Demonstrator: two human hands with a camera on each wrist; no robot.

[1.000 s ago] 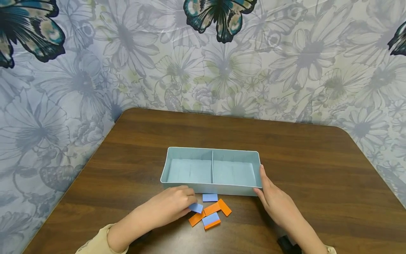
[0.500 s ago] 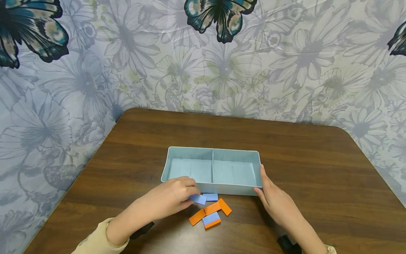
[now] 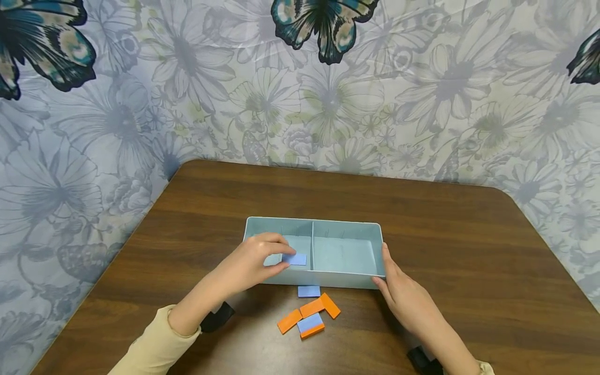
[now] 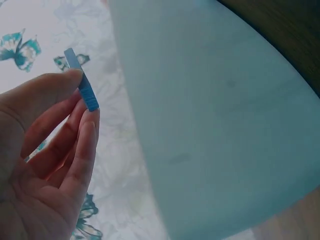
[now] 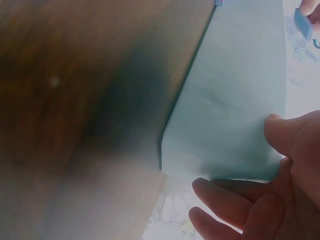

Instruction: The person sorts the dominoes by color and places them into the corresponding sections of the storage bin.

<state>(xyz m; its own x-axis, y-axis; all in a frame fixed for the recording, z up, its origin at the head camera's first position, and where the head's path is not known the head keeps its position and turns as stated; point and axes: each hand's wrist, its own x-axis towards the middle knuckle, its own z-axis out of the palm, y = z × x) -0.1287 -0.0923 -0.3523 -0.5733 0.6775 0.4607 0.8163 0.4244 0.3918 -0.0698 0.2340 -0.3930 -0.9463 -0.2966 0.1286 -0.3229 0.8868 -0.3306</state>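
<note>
My left hand [image 3: 255, 260] pinches a small blue tile [image 3: 294, 259] between thumb and fingers, held over the left compartment of the pale blue divided box [image 3: 347, 278]. The left wrist view shows the blue tile [image 4: 81, 86] edge-on at my fingertips [image 4: 89, 125], beside the box wall [image 4: 215, 125]. My right hand [image 3: 403, 294] rests with straight fingers against the box's right front corner; the right wrist view shows its fingers [image 5: 235, 197] and thumb on the box wall [image 5: 235, 100]. Both compartments look empty.
In front of the box lie a blue tile [image 3: 309, 291], orange tiles [image 3: 289, 321] [image 3: 330, 305] and a blue-on-orange stack [image 3: 311, 325]. The brown wooden table [image 3: 469, 245] is backed by a flower and butterfly cloth [image 3: 300, 78].
My left hand has lifted the blue tile from the pile on the table and carried it up and forward, over the box's left compartment. The right hand has stayed at the box corner.
</note>
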